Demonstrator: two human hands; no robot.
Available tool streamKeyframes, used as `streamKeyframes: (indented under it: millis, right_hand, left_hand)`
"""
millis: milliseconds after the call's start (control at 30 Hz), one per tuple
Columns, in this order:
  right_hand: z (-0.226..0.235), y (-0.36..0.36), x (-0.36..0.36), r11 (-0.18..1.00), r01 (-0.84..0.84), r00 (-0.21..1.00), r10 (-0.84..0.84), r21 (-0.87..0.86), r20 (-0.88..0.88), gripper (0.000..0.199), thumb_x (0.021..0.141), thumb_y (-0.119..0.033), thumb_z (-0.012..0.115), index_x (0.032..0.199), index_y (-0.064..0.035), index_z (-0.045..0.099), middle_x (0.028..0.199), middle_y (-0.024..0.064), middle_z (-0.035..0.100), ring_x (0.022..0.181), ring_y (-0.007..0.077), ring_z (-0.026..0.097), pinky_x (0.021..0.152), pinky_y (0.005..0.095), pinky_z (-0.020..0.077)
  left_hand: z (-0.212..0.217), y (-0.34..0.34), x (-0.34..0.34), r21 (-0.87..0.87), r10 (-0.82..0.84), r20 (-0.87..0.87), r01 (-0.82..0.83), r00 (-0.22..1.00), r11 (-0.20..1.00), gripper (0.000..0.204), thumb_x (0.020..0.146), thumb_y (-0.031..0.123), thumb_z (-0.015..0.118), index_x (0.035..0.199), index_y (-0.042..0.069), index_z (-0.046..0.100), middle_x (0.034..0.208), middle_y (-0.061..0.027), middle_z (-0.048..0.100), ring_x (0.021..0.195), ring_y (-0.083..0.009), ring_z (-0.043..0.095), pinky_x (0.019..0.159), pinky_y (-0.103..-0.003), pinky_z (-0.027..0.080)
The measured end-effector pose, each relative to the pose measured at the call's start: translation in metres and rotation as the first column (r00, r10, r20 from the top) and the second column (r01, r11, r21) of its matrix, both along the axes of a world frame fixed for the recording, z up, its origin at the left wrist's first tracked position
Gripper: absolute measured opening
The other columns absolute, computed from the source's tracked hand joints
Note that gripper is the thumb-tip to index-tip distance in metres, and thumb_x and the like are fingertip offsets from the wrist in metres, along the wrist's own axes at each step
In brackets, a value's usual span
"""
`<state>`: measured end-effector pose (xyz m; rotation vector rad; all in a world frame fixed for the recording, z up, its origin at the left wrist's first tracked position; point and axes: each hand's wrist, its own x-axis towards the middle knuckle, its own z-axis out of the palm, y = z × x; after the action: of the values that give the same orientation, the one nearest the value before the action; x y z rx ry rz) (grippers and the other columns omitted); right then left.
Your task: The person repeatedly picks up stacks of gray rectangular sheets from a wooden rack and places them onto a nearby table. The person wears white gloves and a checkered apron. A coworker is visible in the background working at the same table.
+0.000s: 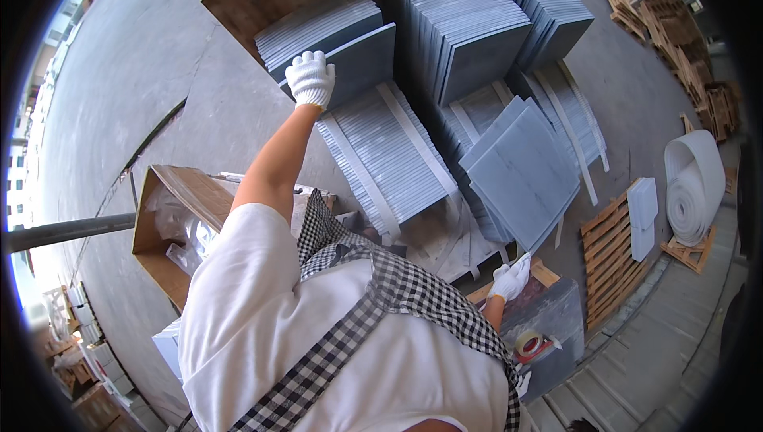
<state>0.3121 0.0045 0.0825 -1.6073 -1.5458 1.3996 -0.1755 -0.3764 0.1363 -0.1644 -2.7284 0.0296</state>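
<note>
My left hand (310,79), in a white knitted glove, is closed over the top edge of a grey stone slab (362,62). That slab stands tilted a little apart from the row of slabs (318,23) behind it. Low on the right, my right hand (509,277), gloved in white too, has its fingers stretched toward the bottom corner of a veined grey slab (524,174). Whether the fingertips touch that corner, I cannot tell. This slab leans over others against the lower stacks. Nothing shows in the right hand.
More slab stacks (461,15) stand at the back; strapped bundles (389,154) lie nearer. Left is an open cardboard box (191,193) with plastic wrap. Tape rolls (528,344) sit on a grey surface at right, beyond which are a wooden pallet (616,253) and a white foam roll (690,201).
</note>
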Motion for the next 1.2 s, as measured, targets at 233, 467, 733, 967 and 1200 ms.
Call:
streamKeyframes:
  millis: [233,467,733,967,1200]
  right_hand:
    - [-0.016,0.000,0.029,1.000,0.024,0.999,-0.023,0.018,-0.045,0.036,0.107,-0.017,0.050,0.141,-0.0117,0.059,0.116,0.0061,0.060,0.056,0.0102,0.053,0.041,0.0226,0.0409]
    - [-0.120,0.011,0.104,0.874,-0.014,0.996,-0.030,0.486,0.081,0.035,0.106,-0.018,0.054,0.140,-0.0094,0.060,0.115,0.0039,0.067,0.052,0.0082,0.051,0.044,0.0254,0.0420]
    - [-0.134,-0.039,0.138,0.969,0.106,0.966,-0.154,0.224,0.208,0.036,0.107,-0.024,0.054,0.140,-0.0129,0.062,0.110,0.0056,0.064,0.062,0.0124,0.052,0.053,0.0301,0.0424]
    - [-0.055,-0.052,0.096,0.984,0.174,0.962,-0.177,0.032,0.210,0.038,0.103,-0.023,0.055,0.137,-0.0083,0.062,0.136,0.0169,0.062,0.118,0.0328,0.064,0.104,0.0405,0.0475]
    - [-0.096,-0.050,0.131,0.963,0.096,0.938,-0.172,0.252,0.300,0.039,0.104,-0.027,0.051,0.136,-0.0074,0.063,0.136,0.0159,0.063,0.122,0.0323,0.062,0.107,0.0390,0.0448]
  left_hand:
    - [0.028,0.016,-0.005,-0.015,-0.281,0.655,0.384,0.701,0.923,0.037,0.090,0.043,0.066,0.105,0.011,0.076,0.100,-0.0155,0.075,0.095,-0.0348,0.072,0.082,-0.044,0.056]
    - [-0.004,0.024,-0.003,0.136,-0.497,0.609,0.536,0.618,0.833,0.034,0.085,0.036,0.067,0.087,0.003,0.072,0.085,-0.0238,0.070,0.082,-0.0425,0.069,0.075,-0.050,0.053]
    - [0.133,0.073,0.048,0.449,-0.526,0.718,0.274,0.456,0.850,0.028,0.085,0.023,0.075,0.086,-0.005,0.074,0.069,-0.0058,0.065,0.063,-0.0143,0.061,0.059,-0.033,0.049]
    - [0.219,0.161,0.118,0.711,-0.698,0.654,0.078,0.291,0.699,0.023,0.089,0.016,0.072,0.095,-0.006,0.073,0.080,-0.0048,0.069,0.070,-0.0122,0.065,0.064,-0.027,0.052]
    - [0.169,0.291,0.157,0.821,-0.802,0.566,-0.224,0.193,0.525,0.026,0.090,0.011,0.072,0.104,-0.011,0.069,0.091,-0.0144,0.072,0.077,-0.0216,0.071,0.073,-0.032,0.058]
